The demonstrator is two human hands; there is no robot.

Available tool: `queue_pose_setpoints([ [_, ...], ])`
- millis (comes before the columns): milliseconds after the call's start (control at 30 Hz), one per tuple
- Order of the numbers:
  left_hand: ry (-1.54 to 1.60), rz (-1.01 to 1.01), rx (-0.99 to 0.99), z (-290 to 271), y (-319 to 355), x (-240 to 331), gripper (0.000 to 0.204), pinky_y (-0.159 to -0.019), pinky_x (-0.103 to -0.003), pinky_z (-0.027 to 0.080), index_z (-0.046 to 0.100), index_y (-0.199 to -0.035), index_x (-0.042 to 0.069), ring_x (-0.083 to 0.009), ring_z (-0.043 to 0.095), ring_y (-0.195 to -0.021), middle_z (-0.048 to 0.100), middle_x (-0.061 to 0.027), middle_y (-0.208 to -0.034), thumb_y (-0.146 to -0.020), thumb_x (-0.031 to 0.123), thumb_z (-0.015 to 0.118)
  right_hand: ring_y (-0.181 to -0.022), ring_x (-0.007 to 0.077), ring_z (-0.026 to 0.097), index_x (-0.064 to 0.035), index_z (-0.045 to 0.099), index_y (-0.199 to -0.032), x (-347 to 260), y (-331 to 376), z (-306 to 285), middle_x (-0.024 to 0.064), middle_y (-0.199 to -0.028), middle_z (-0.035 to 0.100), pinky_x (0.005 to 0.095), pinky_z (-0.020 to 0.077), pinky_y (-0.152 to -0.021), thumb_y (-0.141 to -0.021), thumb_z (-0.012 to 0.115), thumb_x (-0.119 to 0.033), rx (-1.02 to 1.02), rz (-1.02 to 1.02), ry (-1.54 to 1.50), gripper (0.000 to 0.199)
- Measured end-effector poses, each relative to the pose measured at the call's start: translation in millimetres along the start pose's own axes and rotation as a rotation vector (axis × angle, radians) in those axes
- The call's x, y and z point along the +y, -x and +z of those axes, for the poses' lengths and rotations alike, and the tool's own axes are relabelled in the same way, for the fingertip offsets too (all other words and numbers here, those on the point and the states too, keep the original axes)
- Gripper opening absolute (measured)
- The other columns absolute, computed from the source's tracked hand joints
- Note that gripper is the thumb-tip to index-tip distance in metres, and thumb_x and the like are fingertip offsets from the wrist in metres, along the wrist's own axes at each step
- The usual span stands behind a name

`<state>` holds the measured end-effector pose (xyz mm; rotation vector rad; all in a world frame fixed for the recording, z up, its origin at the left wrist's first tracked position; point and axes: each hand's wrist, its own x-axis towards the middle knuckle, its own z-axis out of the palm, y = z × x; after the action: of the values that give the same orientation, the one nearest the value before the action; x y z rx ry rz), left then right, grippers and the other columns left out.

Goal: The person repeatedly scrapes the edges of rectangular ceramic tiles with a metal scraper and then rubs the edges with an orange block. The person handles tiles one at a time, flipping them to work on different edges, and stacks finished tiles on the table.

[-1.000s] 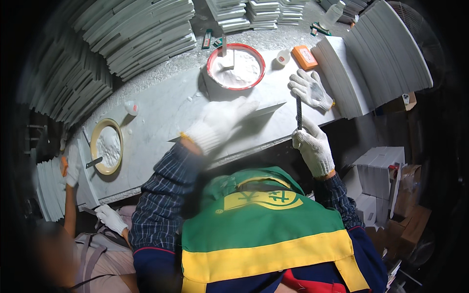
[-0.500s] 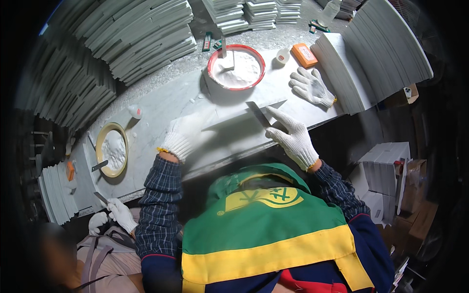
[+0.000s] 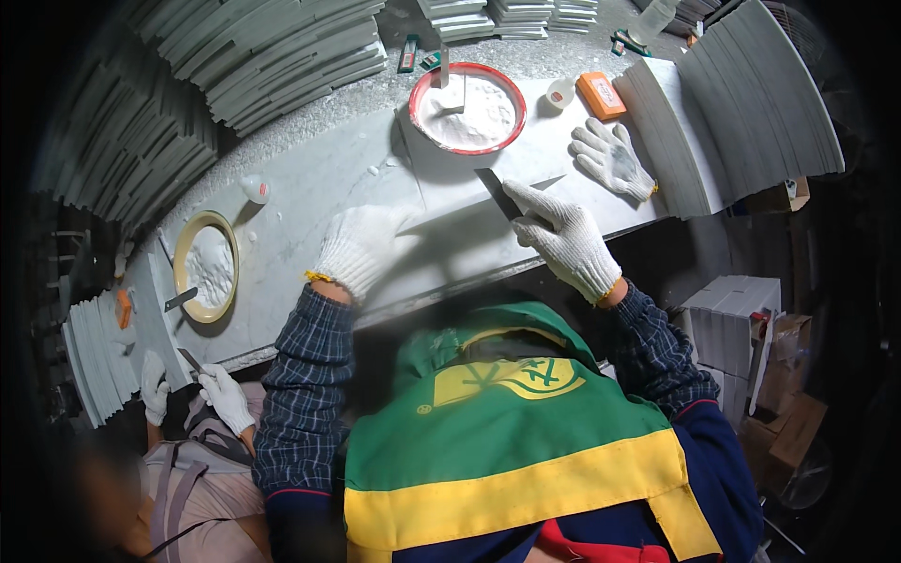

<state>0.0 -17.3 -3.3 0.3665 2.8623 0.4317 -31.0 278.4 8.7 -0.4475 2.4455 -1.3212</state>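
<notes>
My left hand [image 3: 361, 249], in a white knit glove, is closed at the left end of a thin, pale slab [image 3: 460, 214]. The slab is tilted nearly edge-on over the bench, so most of its face is hidden. My gloved right hand [image 3: 568, 235] grips a flat metal putty knife [image 3: 496, 192], its blade pointing up and left across the slab. Whether blade and slab touch, I cannot tell. Beyond them sits a red-rimmed bowl [image 3: 515, 131] of white paste, with another putty knife [image 3: 445, 70] standing in it.
A spare white glove [image 3: 615, 161], an orange box [image 3: 601, 96] and a small bottle [image 3: 560, 92] lie at right. Slab stacks [image 3: 760, 103] rise beyond them, more [image 3: 272, 66] at far left. A cream bowl [image 3: 233, 281] stands left, near a co-worker's gloved hand [image 3: 225, 399].
The view has shifted slightly. My right hand and the putty knife have moved a little left relative to the slab. The co-worker's two hands are farther apart.
</notes>
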Motion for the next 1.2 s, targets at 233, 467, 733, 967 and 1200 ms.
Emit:
queue_pose_setpoints([
  [233, 0.004, -0.013, -0.008, -2.0, -1.2, 2.7, 0.032, -0.079, -0.047, 0.057, 0.078, -0.114, 0.018, -0.0359, 0.072, -0.088, 0.075, -0.0149, -0.096, -0.092, 0.039, 0.067, -0.099, 0.0347, 0.076, -0.0077, 0.069, -0.136, -8.5, -8.2, 14.1, 0.0237, -0.107, 0.075, 0.0369, 0.0579, -0.086, -0.090, 0.071, -0.010, 0.003, 0.021, -0.031, 0.045],
  [467, -0.009, -0.014, -0.012, -1.0, -0.3, 1.1, 0.032, -0.079, -0.046, 0.058, 0.078, -0.116, 0.019, -0.0344, 0.073, -0.089, 0.076, -0.0133, -0.098, -0.093, 0.038, 0.067, -0.098, 0.0335, 0.077, -0.0088, 0.068, -0.138, -16.3, -8.8, 7.2, 0.0238, -0.107, 0.075, 0.0358, 0.0581, -0.085, -0.090, 0.071, -0.009, -0.042, 0.056, -0.040, 0.048],
  [733, -0.026, -0.004, -0.005, -1.1, -1.2, 0.0, 0.033, -0.078, -0.045, 0.059, 0.077, -0.119, 0.021, -0.0329, 0.073, -0.088, 0.077, -0.0112, -0.099, -0.093, 0.038, 0.067, -0.093, 0.0282, 0.078, -0.0081, 0.067, -0.139, -11.1, -16.0, 11.9, 0.0230, -0.107, 0.075, 0.0352, 0.0581, -0.084, -0.089, 0.069, -0.006, -0.050, 0.008, -0.022, 0.050],
  [967, -0.046, -0.020, -0.044, 1.4, -1.1, -1.0, 0.033, -0.077, -0.046, 0.058, 0.077, -0.121, 0.024, -0.0337, 0.073, -0.088, 0.077, -0.0108, -0.099, -0.092, 0.037, 0.068, -0.096, 0.0269, 0.079, -0.0093, 0.069, -0.138, -14.1, -15.3, 3.4, 0.0217, -0.108, 0.077, 0.0354, 0.0582, -0.086, -0.089, 0.067, -0.004, -0.093, 0.050, -0.060, 0.049],
  [1200, -0.037, 0.025, 0.019, 2.1, -1.6, -1.9, 0.033, -0.077, -0.046, 0.058, 0.077, -0.121, 0.024, -0.0343, 0.073, -0.087, 0.077, -0.0113, -0.098, -0.092, 0.036, 0.068, -0.097, 0.0324, 0.077, -0.0085, 0.071, -0.135, -10.3, -17.6, 7.2, 0.0239, -0.105, 0.075, 0.0363, 0.0581, -0.087, -0.089, 0.067, -0.003, -0.079, 0.011, -0.020, 0.046],
])
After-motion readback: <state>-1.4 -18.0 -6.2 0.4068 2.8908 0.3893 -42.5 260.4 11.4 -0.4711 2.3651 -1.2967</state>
